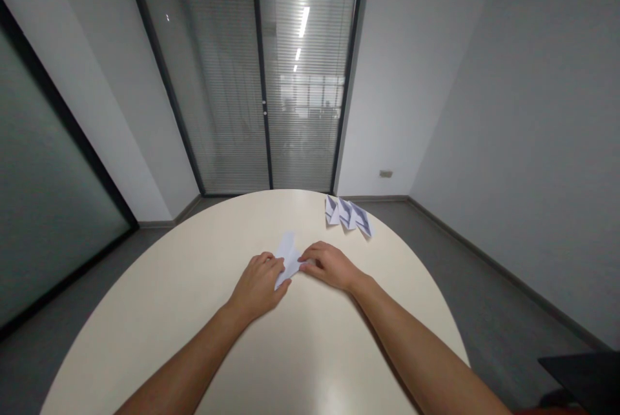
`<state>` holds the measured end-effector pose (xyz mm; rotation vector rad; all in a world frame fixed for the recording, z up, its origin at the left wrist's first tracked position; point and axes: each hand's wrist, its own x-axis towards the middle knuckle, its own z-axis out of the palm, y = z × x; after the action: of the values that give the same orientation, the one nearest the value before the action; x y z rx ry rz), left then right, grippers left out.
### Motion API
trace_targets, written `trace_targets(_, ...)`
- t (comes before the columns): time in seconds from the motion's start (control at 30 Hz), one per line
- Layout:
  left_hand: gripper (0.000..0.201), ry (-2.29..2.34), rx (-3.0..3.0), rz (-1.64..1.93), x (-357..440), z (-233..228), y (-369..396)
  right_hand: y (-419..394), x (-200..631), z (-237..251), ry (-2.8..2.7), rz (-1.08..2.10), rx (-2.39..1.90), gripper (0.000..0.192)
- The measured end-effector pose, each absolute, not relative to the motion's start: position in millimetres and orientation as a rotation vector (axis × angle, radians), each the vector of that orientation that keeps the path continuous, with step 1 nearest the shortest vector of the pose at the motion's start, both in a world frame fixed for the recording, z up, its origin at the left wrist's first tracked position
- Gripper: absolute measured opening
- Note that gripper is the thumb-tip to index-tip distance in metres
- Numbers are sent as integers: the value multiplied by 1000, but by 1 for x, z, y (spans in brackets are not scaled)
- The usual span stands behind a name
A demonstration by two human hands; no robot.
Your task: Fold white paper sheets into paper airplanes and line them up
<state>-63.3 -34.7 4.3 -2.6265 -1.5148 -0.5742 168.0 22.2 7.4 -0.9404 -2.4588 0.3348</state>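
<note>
A folded white paper lies flat on the round, cream-coloured desk, a little beyond the desk's middle toward its far edge, and both bare hands rest on it. The left hand lies palm down over the paper's near left part, its fingers curled and its thumb along the paper's lower edge; its grip is narrow, pressing the sheet to the desk rather than lifting it. The right hand comes in from the right, its fingertips meeting the paper's right edge, with thumb and fingers drawn close together on that edge (whether they pinch the paper or only press on it cannot be told from this view). The two hands sit just beside each other with the paper between them, and a pointed flap of the paper shows beyond the knuckles, aimed toward the far edge. Both forearms stretch in from the desk's near edge. Near the far right edge of the desk, well apart from the hands, three folded paper pieces lie in a row, touching or overlapping one another, white with darker bluish faces. Beyond the desk stands a glass door with blinds, and a dark object shows past the desk's near right edge.
</note>
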Motion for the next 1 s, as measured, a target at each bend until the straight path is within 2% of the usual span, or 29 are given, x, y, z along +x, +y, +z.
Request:
trace_targets(0.17, 20, -1458, -2661, -547, -65, 8, -35, 20, 167, 17, -2503, 315, -921, 32)
trace_targets(0.37, 27, -1438, -2723, -590, -66, 2, -30, 22, 169, 11, -2555, 245, -848, 61)
trace_targets(0.47, 27, -1482, -2749, -644, -66, 0, -29, 24, 169, 5, -2588, 247, -843, 65)
trace_targets(0.7, 23, -1524, -2810, -782, -66, 1, -30, 26, 170, 3, -2569, 244, -956, 43)
trace_targets(1.0, 17, -1614, -2616, -609, -67, 3, -30, 17, 169, 15, -2509, 130, -1181, 26)
